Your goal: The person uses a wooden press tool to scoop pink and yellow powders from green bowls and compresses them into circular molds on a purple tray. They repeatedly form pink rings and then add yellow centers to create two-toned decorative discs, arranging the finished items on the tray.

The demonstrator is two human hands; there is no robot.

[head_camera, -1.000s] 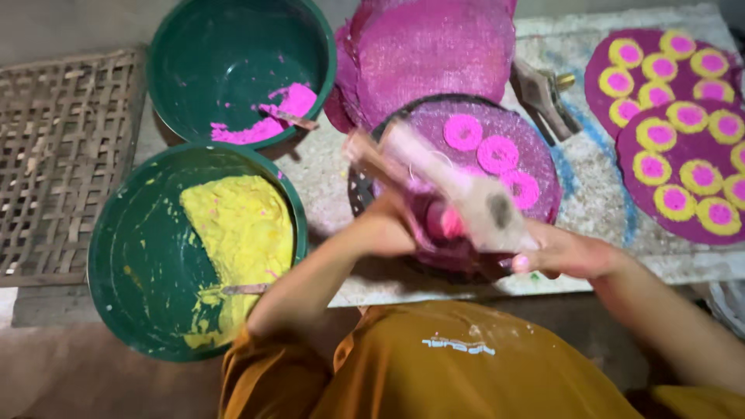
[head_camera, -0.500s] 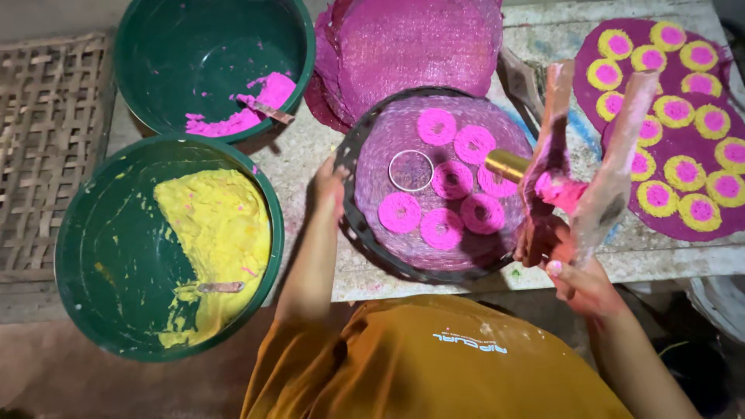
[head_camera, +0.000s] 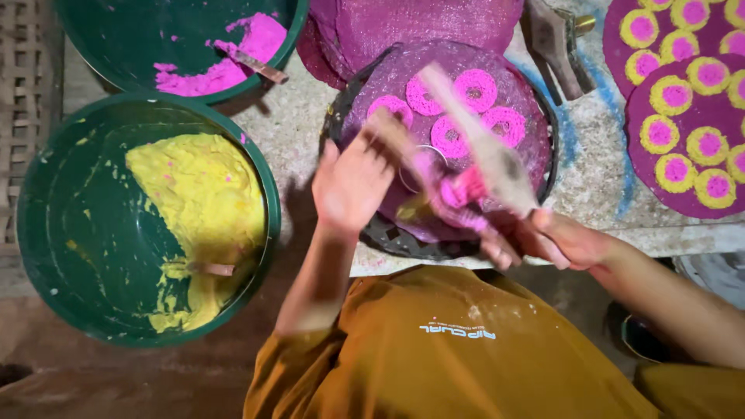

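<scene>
My right hand grips a clear piping bag smeared with pink batter, blurred by motion, slanting over a round dark tray. The tray is lined with purple mesh and carries several pink batter rings. A small metal ring lies on the mesh near the bag's lower end. Over the tray's left edge my left hand is stretched out with its fingers extended beside the bag, holding nothing that I can see.
A green basin with yellow batter and a spatula sits at left. Another green basin with pink batter is behind it. Stacked purple mesh discs, a metal tool and discs of yellow-and-pink rounds lie beyond.
The piping bag has swung from the tray's right side back over its middle. My left hand lifted from the tray's left rim toward the bag.
</scene>
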